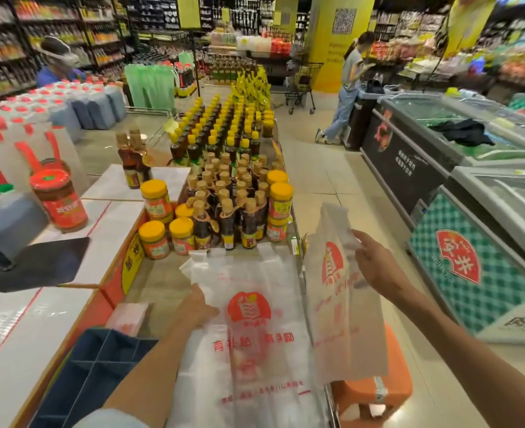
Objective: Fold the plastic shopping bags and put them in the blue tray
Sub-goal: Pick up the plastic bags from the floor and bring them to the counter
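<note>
plastic shopping bags (255,350) are spread flat on the tabletop (159,282), in front of the sauce bottles (224,208). the top bag's left edge is pressed by the left hand (198,305), fingers flat. a second bag (338,304) is held upright, pinched by the right hand (375,261). the blue tray (94,375) is seen at lower left.

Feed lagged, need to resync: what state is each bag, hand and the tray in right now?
White plastic bag with red logo: spread flat on the counter.
Second white plastic bag: lifted, hanging.
Left hand: pressing the flat bag's edge.
Right hand: gripping the lifted bag.
Blue divided tray: no bags visible inside.
</note>
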